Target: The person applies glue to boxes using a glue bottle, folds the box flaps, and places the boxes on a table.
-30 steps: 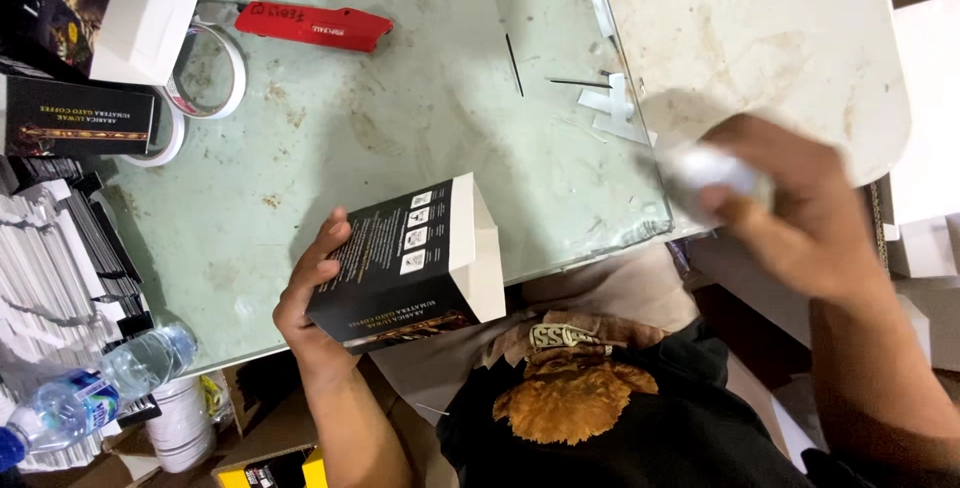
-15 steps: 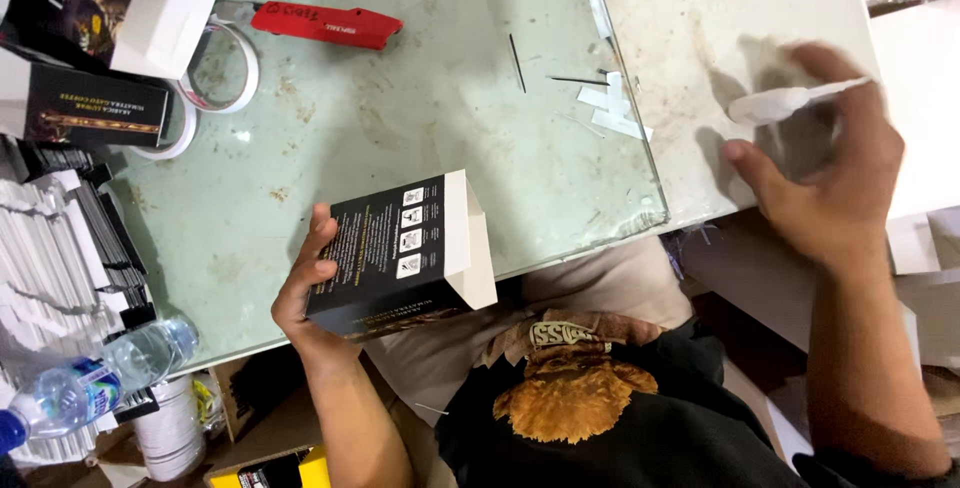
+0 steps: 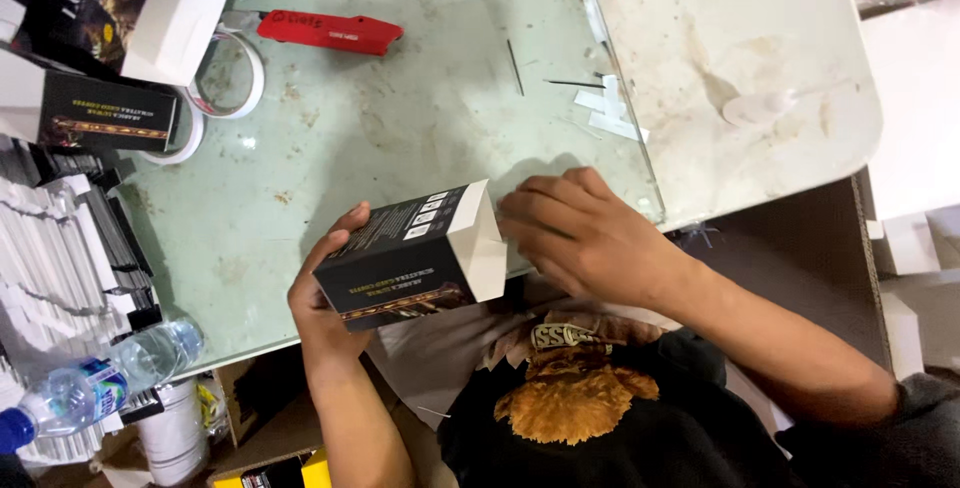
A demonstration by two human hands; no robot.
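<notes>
My left hand (image 3: 322,293) grips a black carton (image 3: 400,258) with a white end flap, held tilted over the near edge of the glass-topped table (image 3: 400,118). My right hand (image 3: 585,238) rests just right of the carton's white end, fingers apart and touching or nearly touching the flap; it holds nothing. A small pale plastic item (image 3: 760,106) lies on the bare white tabletop to the far right.
A red box cutter (image 3: 330,31) lies at the back. Tape rolls (image 3: 228,73) and other black and white cartons (image 3: 105,113) crowd the back left. Stacked flat cartons (image 3: 50,258) and a water bottle (image 3: 95,383) sit at left. Small white scraps (image 3: 605,113) lie near the glass edge.
My right hand put down the pale plastic item on the right of the table and came back left to the carton's white end. The left hand kept holding the carton.
</notes>
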